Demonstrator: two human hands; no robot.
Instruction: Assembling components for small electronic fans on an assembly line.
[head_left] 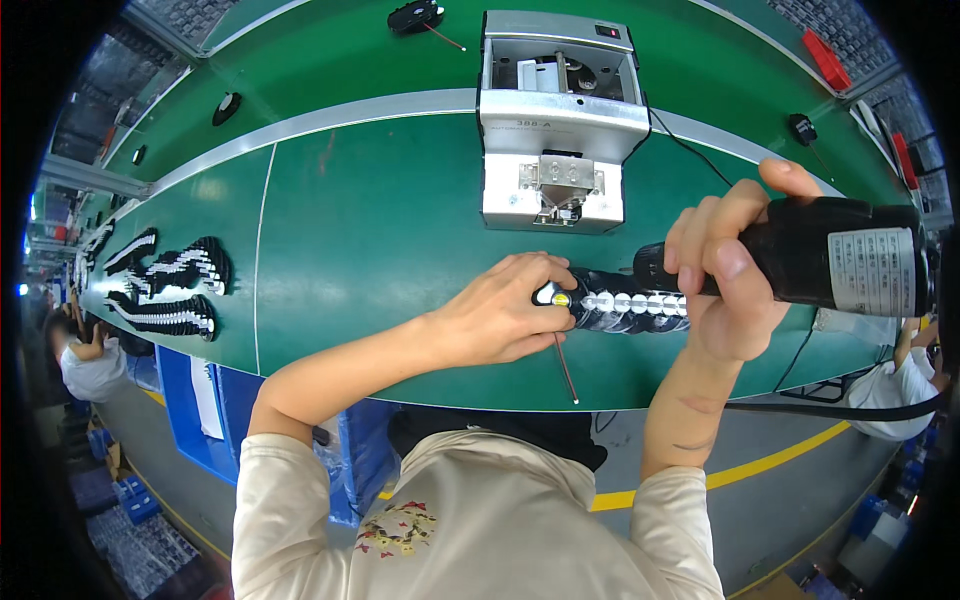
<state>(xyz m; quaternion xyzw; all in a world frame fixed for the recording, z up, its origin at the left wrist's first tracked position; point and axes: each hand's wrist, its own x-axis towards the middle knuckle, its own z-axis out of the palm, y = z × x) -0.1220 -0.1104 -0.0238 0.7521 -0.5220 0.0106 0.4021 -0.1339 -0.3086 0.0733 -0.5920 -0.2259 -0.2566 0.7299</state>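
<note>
My right hand (735,275) is wrapped round a thick black electric screwdriver (810,260) with a pale label, held level above the green bench, its narrower end toward the left. My left hand (505,310) grips a small black housing (556,298) with a shiny, yellowish centre between thumb and fingers. From below that hand a thin reddish wire (567,375) with a pale tip runs toward the bench's front edge. Just right of the left fingers lies a row of black pieces with round whitish faces (635,304), partly hidden by the screwdriver and my right hand.
A silver screw feeder (562,125) stands at the middle back. Stacked black-and-white parts (175,275) lie on the left. Black devices with wires (415,17) rest on the far green strip. Blue bins (195,400) stand below the left edge. Other people sit at both sides.
</note>
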